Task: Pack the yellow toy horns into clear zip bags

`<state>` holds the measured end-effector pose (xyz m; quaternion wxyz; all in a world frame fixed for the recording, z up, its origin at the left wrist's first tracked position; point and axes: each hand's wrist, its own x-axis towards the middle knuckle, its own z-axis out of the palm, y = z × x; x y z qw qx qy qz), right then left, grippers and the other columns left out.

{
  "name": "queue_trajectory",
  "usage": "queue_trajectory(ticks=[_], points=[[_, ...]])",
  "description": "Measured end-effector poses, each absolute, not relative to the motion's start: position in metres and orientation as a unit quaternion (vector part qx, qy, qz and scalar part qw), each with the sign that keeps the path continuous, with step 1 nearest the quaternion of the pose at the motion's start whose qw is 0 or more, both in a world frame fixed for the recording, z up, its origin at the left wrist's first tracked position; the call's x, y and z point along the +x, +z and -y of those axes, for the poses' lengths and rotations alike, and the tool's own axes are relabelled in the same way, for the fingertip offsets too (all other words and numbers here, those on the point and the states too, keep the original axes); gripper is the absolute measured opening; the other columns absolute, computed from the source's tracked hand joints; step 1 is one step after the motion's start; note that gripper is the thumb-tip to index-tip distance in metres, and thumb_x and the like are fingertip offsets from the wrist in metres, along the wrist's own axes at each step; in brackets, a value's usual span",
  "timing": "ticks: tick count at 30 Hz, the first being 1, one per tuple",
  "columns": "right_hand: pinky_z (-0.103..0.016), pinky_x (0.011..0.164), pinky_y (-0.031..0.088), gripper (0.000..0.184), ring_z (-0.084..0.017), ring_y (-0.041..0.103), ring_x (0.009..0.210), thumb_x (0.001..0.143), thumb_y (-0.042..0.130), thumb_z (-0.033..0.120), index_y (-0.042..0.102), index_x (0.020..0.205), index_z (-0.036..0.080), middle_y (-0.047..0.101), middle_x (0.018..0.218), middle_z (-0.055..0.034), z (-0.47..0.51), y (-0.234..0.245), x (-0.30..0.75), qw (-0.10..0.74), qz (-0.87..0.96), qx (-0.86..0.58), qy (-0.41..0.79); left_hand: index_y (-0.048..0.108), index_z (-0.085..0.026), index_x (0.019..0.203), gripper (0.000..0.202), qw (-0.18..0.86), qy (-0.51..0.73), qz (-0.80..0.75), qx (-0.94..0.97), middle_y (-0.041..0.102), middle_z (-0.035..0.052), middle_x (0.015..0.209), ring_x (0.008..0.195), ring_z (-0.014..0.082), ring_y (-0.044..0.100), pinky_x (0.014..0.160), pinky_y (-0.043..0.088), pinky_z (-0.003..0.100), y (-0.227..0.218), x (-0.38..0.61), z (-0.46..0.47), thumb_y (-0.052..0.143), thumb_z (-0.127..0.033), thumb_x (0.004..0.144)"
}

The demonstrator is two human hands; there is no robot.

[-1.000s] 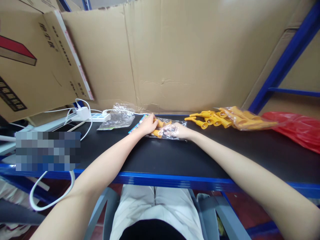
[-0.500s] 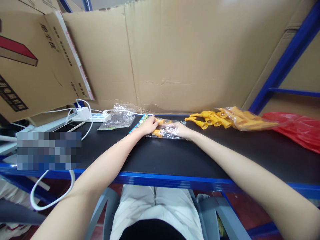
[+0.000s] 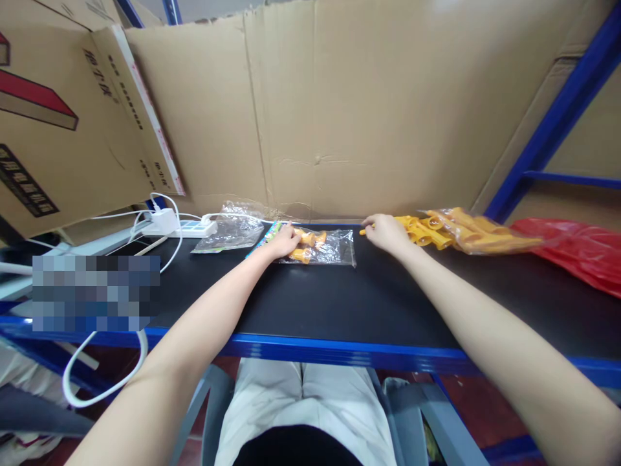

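Yellow parts (image 3: 421,233) at R hand (image 3: 387,232)

Black print runs along the cardboard box flap (image 3: 136,110) at ten o'clock, above a dark label block (image 3: 26,191) at nine; neither is legible.

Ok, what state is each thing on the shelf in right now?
small clear bag, lying flat, yellow parts inside at its left end
loose yellow pieces, heaped, unbagged
large clear bag, on its side, stuffed
power strip, charger plugged in
left hand, resting on small clear bag's left end, grip unclear
right hand, touching loose yellow pieces, grip unclear
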<state>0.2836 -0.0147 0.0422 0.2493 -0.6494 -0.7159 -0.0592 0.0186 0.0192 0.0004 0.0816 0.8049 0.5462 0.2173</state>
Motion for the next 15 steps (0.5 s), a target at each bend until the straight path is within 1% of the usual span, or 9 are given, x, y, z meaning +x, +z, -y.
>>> queue_trajectory(ticks=[1,3,6,8,11,13,15], points=[[-0.036,0.081,0.043,0.029,-0.024,0.058,0.094,0.076,0.045,0.019,0.068,0.094,0.018,0.065,0.097,-0.0098,0.014,0.044,0.289,0.228,0.698,-0.673,-0.092,0.052,-0.014,0.078,0.026,0.079,0.218,-0.552,0.801,0.035,0.0141,0.136,0.13,0.022,0.023,0.102,0.024,0.031,0.001,0.017,-0.019,0.033,-0.031,0.084],[-0.037,0.078,0.043,0.029,-0.026,0.058,0.094,0.076,0.046,0.021,0.066,0.097,0.017,0.064,0.099,-0.0121,0.015,0.046,0.296,0.17,0.67,-0.715,-0.104,0.053,-0.013,0.078,0.027,0.075,0.219,-0.565,0.792,0.036,0.015,0.135,0.13,0.0228,0.023,0.102,0.023,0.03,0.003,0.014,-0.019,0.033,-0.031,0.084],[-0.036,0.075,0.043,0.028,-0.026,0.059,0.091,0.074,0.048,0.019,0.066,0.096,0.016,0.063,0.101,-0.0136,0.015,0.043,0.303,0.06,0.665,-0.742,-0.061,0.055,-0.012,0.079,0.028,0.076,0.22,-0.58,0.781,0.037,0.0161,0.134,0.13,0.0237,0.023,0.103,0.021,0.03,0.004,0.011,-0.019,0.033,-0.03,0.084],[-0.033,0.073,0.043,0.027,-0.025,0.059,0.089,0.073,0.049,0.019,0.066,0.093,0.015,0.063,0.101,-0.013,0.013,0.04,0.305,0.019,0.682,-0.73,-0.034,0.055,-0.011,0.083,0.027,0.078,0.223,-0.59,0.772,0.034,0.016,0.137,0.129,0.0241,0.024,0.104,0.019,0.03,0.004,0.01,-0.019,0.034,-0.029,0.083],[-0.031,0.071,0.043,0.027,-0.023,0.06,0.084,0.077,0.047,0.029,0.066,0.089,0.015,0.064,0.092,-0.0128,0.008,0.038,0.306,0.018,0.695,-0.719,-0.017,0.055,-0.01,0.09,0.028,0.081,0.228,-0.594,0.767,0.029,0.0161,0.139,0.128,0.0243,0.026,0.104,0.019,0.031,0.003,0.009,-0.021,0.035,-0.028,0.083],[-0.03,0.067,0.044,0.034,-0.021,0.06,0.074,0.08,0.042,0.036,0.066,0.085,0.013,0.065,0.08,-0.0124,0.005,0.039,0.305,0.032,0.697,-0.716,0.009,0.055,-0.008,0.093,0.03,0.084,0.232,-0.592,0.767,0.027,0.0177,0.14,0.129,0.0247,0.024,0.104,0.018,0.031,0.002,0.009,-0.022,0.035,-0.029,0.083],[-0.028,0.062,0.044,0.037,-0.018,0.059,0.061,0.083,0.037,0.036,0.065,0.08,0.011,0.064,0.07,-0.0114,0.003,0.04,0.302,0.051,0.71,-0.7,0.058,0.054,-0.006,0.096,0.033,0.088,0.233,-0.595,0.764,0.025,0.0192,0.14,0.13,0.0247,0.02,0.104,0.017,0.031,0.002,0.009,-0.023,0.035,-0.03,0.083]])
